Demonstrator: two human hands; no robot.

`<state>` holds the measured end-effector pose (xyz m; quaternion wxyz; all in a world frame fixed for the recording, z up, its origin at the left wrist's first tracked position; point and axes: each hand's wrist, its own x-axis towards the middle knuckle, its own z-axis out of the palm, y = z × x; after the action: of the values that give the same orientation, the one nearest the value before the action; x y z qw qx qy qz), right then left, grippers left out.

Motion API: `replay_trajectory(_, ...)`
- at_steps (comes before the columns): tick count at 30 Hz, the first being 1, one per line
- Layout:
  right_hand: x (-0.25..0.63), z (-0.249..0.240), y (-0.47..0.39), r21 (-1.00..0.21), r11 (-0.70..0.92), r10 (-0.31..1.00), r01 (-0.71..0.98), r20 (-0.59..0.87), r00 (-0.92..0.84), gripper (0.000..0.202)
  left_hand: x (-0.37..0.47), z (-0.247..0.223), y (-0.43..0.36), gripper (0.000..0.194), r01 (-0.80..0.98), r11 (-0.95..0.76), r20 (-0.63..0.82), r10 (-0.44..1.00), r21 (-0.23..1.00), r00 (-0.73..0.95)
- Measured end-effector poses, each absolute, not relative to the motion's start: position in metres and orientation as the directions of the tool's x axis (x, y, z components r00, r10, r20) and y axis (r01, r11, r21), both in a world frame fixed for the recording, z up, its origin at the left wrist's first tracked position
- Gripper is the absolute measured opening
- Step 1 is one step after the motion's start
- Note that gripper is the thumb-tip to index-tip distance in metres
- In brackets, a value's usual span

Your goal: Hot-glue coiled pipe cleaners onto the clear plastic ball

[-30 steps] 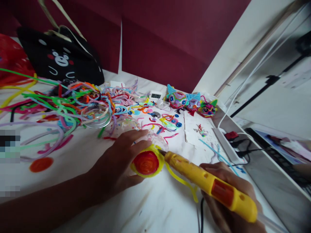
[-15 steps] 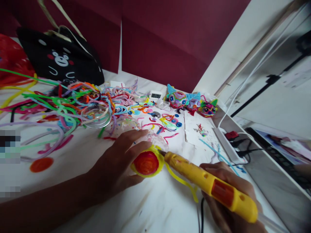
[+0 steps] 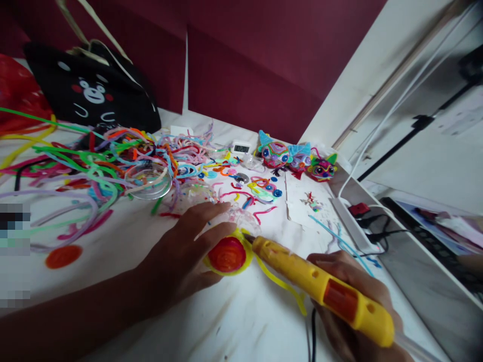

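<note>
My left hand (image 3: 188,251) grips a round piece (image 3: 227,255) with a red-orange middle and a yellow fuzzy rim, its fingers around the left and upper sides. A yellow pipe cleaner (image 3: 285,286) trails from that rim to the lower right. In my right hand (image 3: 350,296) is a yellow glue gun (image 3: 309,276) with a red-orange panel and a clear stick at its rear. The dark nozzle points left at the rim's upper right edge; whether it touches is unclear. Clear plastic pieces (image 3: 241,217) lie just behind the round piece.
Tangled pipe cleaners (image 3: 124,151) and a clear round dish (image 3: 148,181) lie left. An orange disc (image 3: 64,256) lies nearer. Behind are a black bag (image 3: 94,93), a small timer (image 3: 241,148) and colourful animal-face crafts (image 3: 274,153). A power strip (image 3: 354,226) stands right.
The glue gun and my right hand have shifted slightly left, with the nozzle still at the yellow rim. My left hand keeps its hold on the round piece.
</note>
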<state>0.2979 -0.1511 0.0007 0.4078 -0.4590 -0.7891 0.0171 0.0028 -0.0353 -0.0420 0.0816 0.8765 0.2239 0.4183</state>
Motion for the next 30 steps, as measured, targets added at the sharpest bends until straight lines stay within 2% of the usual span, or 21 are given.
replay_trajectory(6,0.286,0.007,-0.154,-0.364,0.566,0.715,0.740,0.664,-0.220,0.041,0.004,-0.043,-0.036,0.069,0.333,-0.887,0.704,0.457,0.319,0.544)
replay_trajectory(10,0.283,0.009,-0.153,-0.339,0.624,0.674,0.705,0.689,-0.266,0.048,0.003,-0.042,-0.035,0.071,0.335,-0.888,0.685,0.458,0.316,0.567)
replay_trajectory(13,0.283,0.008,-0.152,-0.364,0.615,0.684,0.700,0.688,-0.243,0.050,0.002,-0.041,-0.035,0.069,0.324,-0.892,0.682,0.451,0.317,0.576)
replay_trajectory(18,0.284,0.003,-0.153,-0.481,0.553,0.750,0.680,0.643,-0.156,0.037,0.002,-0.042,-0.035,0.065,0.335,-0.887,0.695,0.457,0.317,0.555)
replay_trajectory(22,0.284,-0.001,-0.156,-0.472,0.565,0.689,0.677,0.721,-0.073,0.047,0.002,-0.042,-0.035,0.075,0.334,-0.878,0.691,0.477,0.343,0.543)
replay_trajectory(25,0.284,-0.001,-0.158,-0.583,0.489,0.709,0.650,0.699,0.094,0.036,0.003,-0.041,-0.034,0.078,0.341,-0.871,0.680,0.490,0.354,0.545)
replay_trajectory(30,0.290,0.015,-0.147,-0.831,0.274,0.834,0.484,0.456,0.311,0.027,0.005,-0.040,-0.031,0.072,0.331,-0.885,0.727,0.461,0.329,0.509)
